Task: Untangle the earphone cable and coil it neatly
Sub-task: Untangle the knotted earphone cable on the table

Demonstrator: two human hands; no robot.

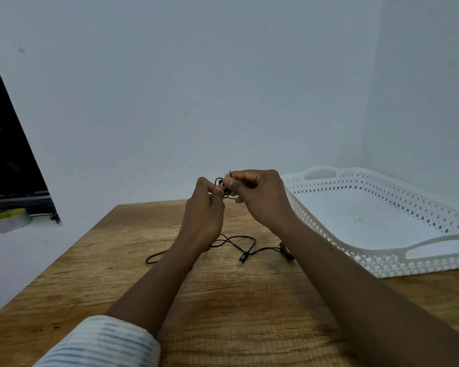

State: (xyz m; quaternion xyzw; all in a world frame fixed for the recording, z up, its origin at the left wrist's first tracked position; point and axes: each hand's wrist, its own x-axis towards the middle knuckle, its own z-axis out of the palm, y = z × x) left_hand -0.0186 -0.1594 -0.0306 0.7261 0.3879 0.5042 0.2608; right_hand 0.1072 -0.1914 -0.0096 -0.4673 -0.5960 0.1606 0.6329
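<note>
Tray [408, 263] on table [223, 313], right of cable [236, 239].

We see both hands raised above wooden table [133, 274], close together. Left hand [204, 207] and right hand [260, 197] pinch a small dark tangle of earphone cable [224, 188] btwn fingertips. Rest of cable hangs down behind left wrist and lies in loose loops on tabletop; plug end [243, 259] rests flat near centre. Striped sleeve [101, 343] on left forearm, right forearm bare. White perforated tray [382, 263] w/ handles sits at right, apart from cable. Tape roll [11, 219] on ledge far left, below dark window [6, 144].
</note>
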